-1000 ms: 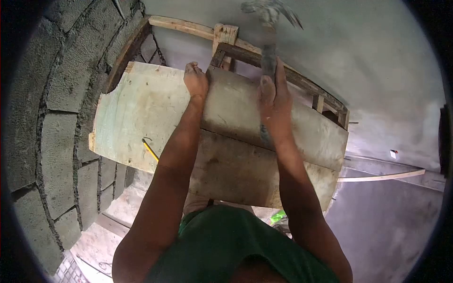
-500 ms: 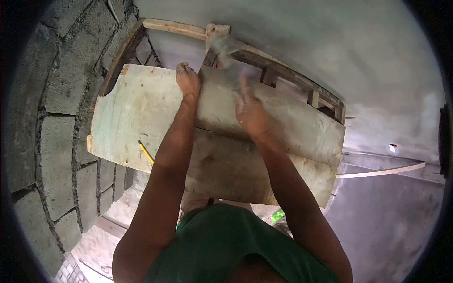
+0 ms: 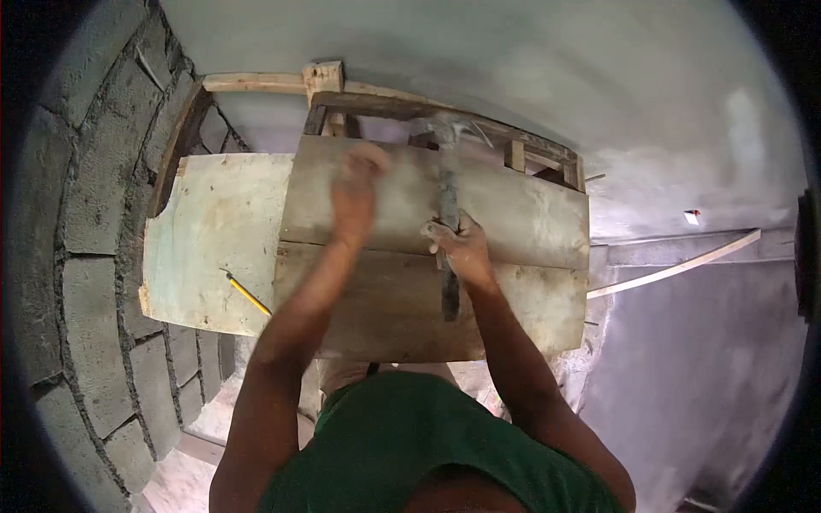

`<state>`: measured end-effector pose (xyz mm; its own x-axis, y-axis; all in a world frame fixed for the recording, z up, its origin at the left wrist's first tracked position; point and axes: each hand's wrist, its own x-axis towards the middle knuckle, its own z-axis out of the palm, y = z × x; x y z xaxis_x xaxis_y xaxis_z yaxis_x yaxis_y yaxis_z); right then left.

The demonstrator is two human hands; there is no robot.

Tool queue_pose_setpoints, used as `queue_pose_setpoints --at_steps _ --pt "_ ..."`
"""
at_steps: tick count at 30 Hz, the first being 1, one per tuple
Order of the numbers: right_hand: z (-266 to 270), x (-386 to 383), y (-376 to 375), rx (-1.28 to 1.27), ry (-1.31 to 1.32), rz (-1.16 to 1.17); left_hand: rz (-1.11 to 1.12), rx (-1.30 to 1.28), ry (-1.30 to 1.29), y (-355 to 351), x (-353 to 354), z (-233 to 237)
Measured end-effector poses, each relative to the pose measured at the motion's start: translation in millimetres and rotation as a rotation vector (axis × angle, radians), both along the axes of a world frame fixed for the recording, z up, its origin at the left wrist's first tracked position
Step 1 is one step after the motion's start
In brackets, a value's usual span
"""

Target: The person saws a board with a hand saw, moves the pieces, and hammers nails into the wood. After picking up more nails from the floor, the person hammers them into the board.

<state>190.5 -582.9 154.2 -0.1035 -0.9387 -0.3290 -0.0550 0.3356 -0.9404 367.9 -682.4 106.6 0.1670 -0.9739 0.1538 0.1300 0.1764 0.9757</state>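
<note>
My right hand (image 3: 462, 250) is wrapped round the handle of a hammer (image 3: 449, 201), which lies upright across the view over the plywood boards. The hammer's head (image 3: 447, 130) overlaps the far edge of the upper plywood board (image 3: 522, 201). My left hand (image 3: 355, 190), smeared by motion, is over the same board near its far left part; its fingers do not show clearly. A lower plywood board (image 3: 385, 316) lies nearer to me, its seam running beneath my forearms. On the paler plywood sheet (image 3: 214, 239) at the left rests a yellow pencil (image 3: 246, 292).
Behind the boards runs a wooden frame (image 3: 385, 104) with short upright blocks, along a smooth plastered wall (image 3: 530, 68). A concrete block wall (image 3: 92, 308) stands close on the left. At the right a thin wood strip (image 3: 684, 269) sticks out past the boards.
My left hand has left the upper board's left edge and moved right over its face. The hammer, blurred in a swing before, now shows sharply in my right hand. The camera view has shifted.
</note>
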Motion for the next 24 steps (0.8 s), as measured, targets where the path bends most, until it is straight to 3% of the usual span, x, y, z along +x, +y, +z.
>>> queue_pose_setpoints --at_steps 3,7,11,13,15,16,17,18,19,20,22,24 --pt "-17.0 -21.1 19.6 -0.155 -0.196 -0.139 -0.322 0.257 0.524 72.0 -78.4 36.6" --pt "-22.1 -57.5 45.6 -0.217 -0.346 -0.245 -0.494 0.406 0.682 109.0 -119.4 18.3" --pt "-17.7 -94.5 71.3 -0.156 -0.318 -0.283 -0.55 0.425 0.659 134.7 -145.5 14.4" --pt "-29.8 -117.9 84.7 -0.166 -0.315 -0.318 -0.463 0.574 0.615 150.7 -161.3 23.5" --pt "-55.3 -133.1 91.7 -0.222 -0.031 -0.365 -0.407 0.546 0.606 161.0 -174.6 10.6" --pt "-55.6 -142.1 97.8 -0.228 -0.035 -0.362 -0.327 0.511 0.598 163.6 -177.2 1.3" --pt "-41.4 -146.7 103.9 -0.204 0.191 -0.329 -0.318 0.5 0.595 165.9 -177.7 -11.6" --pt "-33.0 -150.5 107.9 -0.18 0.415 -0.292 -0.215 0.229 0.198 169.0 -176.5 -21.6" --pt "-34.9 -155.1 110.3 -0.184 0.408 -0.278 -0.105 -0.035 -0.199 173.5 -174.6 -32.1" --pt "-39.6 -160.3 112.1 -0.168 0.388 -0.251 -0.092 -0.035 -0.204 178.8 -174.3 -21.7" --pt "-42.5 -164.0 115.7 -0.15 0.365 -0.218 -0.134 -0.386 -0.815 191.3 -178.6 14.3" --pt "-42.0 -164.2 116.1 -0.19 0.357 -0.168 -0.247 -0.285 -0.793 194.9 -179.3 14.5"
